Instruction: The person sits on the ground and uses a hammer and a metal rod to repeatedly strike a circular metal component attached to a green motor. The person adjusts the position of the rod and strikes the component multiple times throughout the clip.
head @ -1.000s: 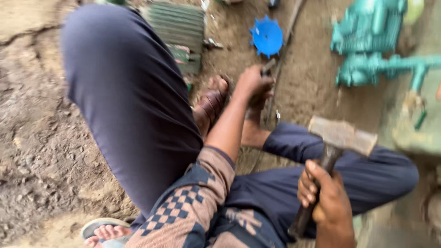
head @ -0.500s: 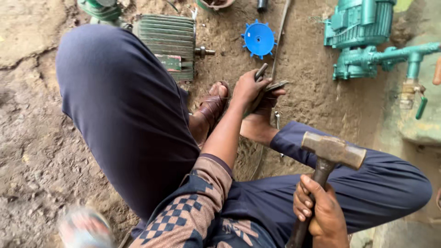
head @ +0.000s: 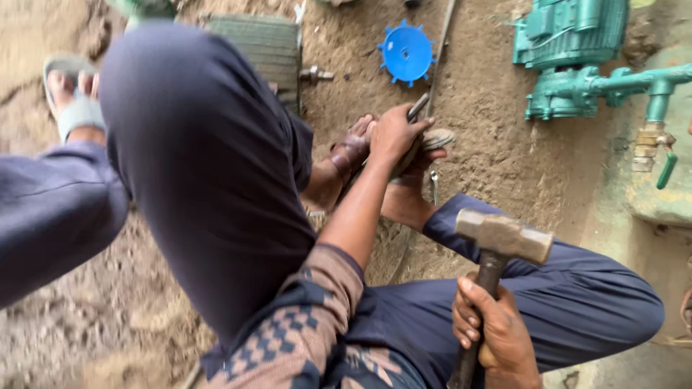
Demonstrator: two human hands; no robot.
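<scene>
gripping a hammer (head: 502,238) by its dark handle, the right hand (head: 491,333) sits at the lower right of the frame, fingers curled tight around the shaft. the hammer's head is a blocky, dull grey-brown lump of metal, worn at the edges, raised above the blue trouser leg (head: 577,302). up at centre frame the left hand (head: 394,135) is closed around a thin dark metal rod (head: 418,108), whose tip sticks out past the knuckles, held against the ground beside the person's feet. a blue toothed plastic fan wheel (head: 406,52) lies on the dirt just above that hand. a green pump (head: 577,57) stands at the upper right, and a ribbed green motor casing (head: 267,43) at upper centre.
</scene>
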